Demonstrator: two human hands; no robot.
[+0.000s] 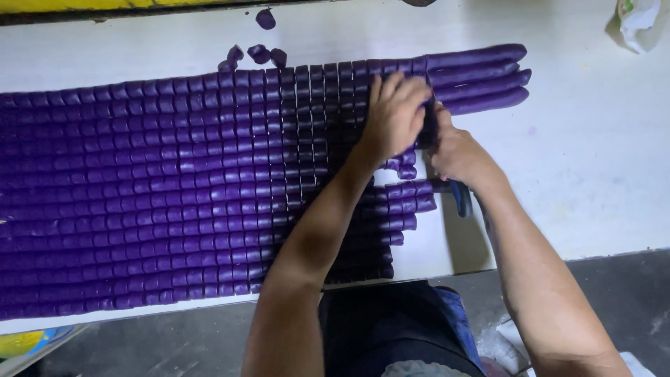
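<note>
Left hand (396, 112): mine, pressed flat, fingers spread on the cut purple dough pieces (174, 188).
Right hand (453, 150): clenched round a blue-handled cutter (460, 199), just right of my left hand.
Uncut purple rolls (481, 77): far right.
Desk (593, 153): white, carries everything.

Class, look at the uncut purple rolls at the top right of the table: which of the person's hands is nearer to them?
Right. The right hand sits just below the uncut purple rolls, holding a blue-handled knife; the left hand presses on cut pieces to their left.
</note>
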